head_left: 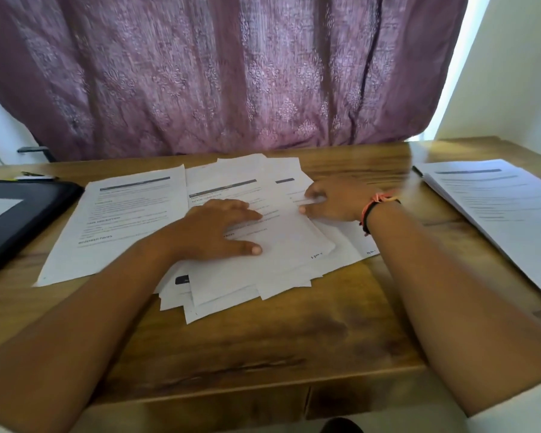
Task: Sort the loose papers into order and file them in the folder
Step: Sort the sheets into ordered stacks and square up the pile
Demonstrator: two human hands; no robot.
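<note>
Head view: loose papers (132, 220) lie fanned in an untidy pile on the wooden table (263, 339). Your left hand (216, 229) lies flat on top of the pile, fingers straight and spread, pressing down. Your right hand (331, 201) sits at the pile's right edge, thumb and curled fingers pinching the top sheet (288, 235) (blurred there, grip only just legible). Black folder (19, 214) lies just left of the pile. Squared stack (497, 210) lies well right of it. Purple curtain (200, 73) hangs behind the pile.
</note>
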